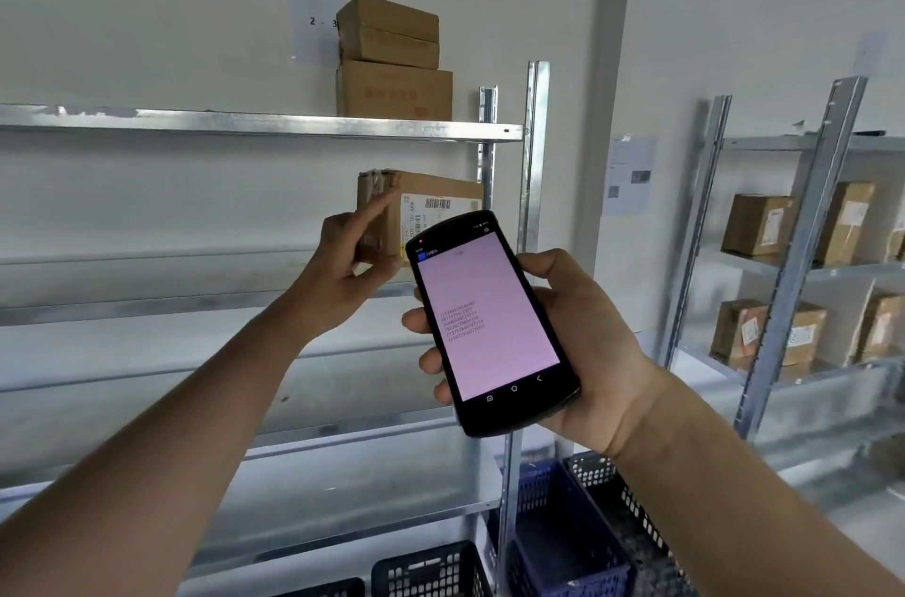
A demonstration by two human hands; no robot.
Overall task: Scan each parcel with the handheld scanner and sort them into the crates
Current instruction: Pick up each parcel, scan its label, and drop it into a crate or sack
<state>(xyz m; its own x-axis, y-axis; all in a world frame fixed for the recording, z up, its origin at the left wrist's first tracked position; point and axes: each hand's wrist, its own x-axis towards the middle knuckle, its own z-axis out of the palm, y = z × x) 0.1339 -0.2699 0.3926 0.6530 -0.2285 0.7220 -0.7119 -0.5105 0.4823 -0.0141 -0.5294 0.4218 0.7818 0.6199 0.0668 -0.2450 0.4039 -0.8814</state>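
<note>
My right hand (583, 342) grips a black handheld scanner (489, 322), its lit pinkish screen showing several lines of numbers. My left hand (343, 263) reaches up to a cardboard parcel (431, 205) with a barcode label on the second shelf, thumb and fingers pinching its left end. The scanner's top end covers the parcel's lower right corner. Two more parcels (392, 62) are stacked on the top shelf (245, 124). On the floor below stand a blue crate (563, 542) and black crates (431, 572).
A metal upright (531, 185) stands just right of the held parcel. A second rack (803, 253) at the right carries several cardboard parcels. A paper sign with numbers hangs on the wall behind the top parcels.
</note>
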